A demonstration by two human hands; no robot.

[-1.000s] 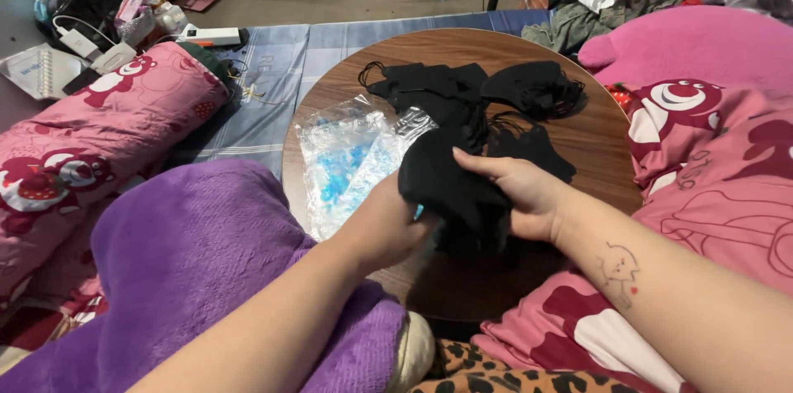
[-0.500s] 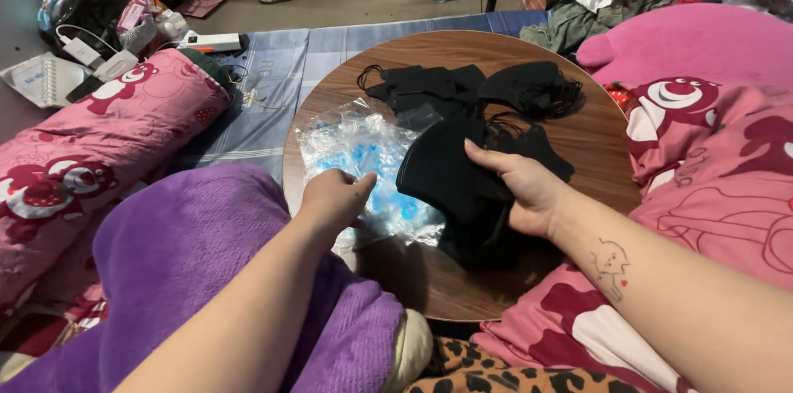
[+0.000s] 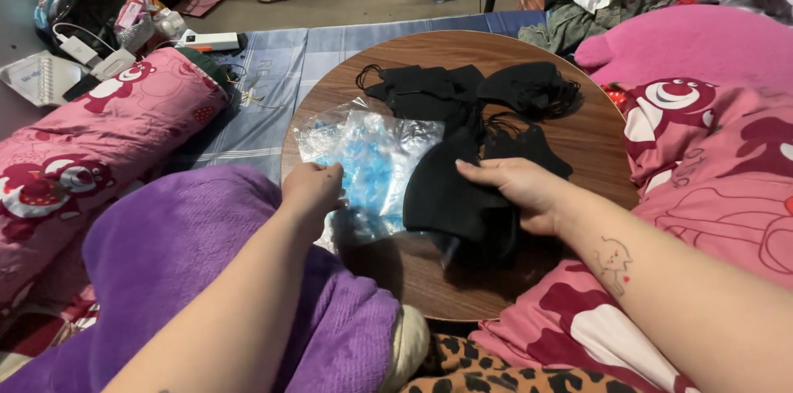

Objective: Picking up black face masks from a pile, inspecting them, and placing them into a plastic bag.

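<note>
Left hand (image 3: 312, 191) closed on the near edge of the clear plastic bag (image 3: 372, 163) at the table (image 3: 529, 277) rim; right hand (image 3: 522, 188) flat, fingers spread over a black mask (image 3: 450, 199) atop the bag. Risk noted: bag sliding free and dragging the mask off the near edge. Risk also of ear loops snagging the black pile (image 3: 471, 91) behind.

a round wooden table (image 3: 578, 137) with a dark brown top stands among bedding. on it, toward the far side, lies a loose pile of black face masks (image 3: 462, 91) with tangled ear loops. nearer the left edge lies a crinkled clear plastic bag (image 3: 368, 157) with blue inside, and a stack of black masks (image 3: 450, 195) partly overlaps it.
</note>
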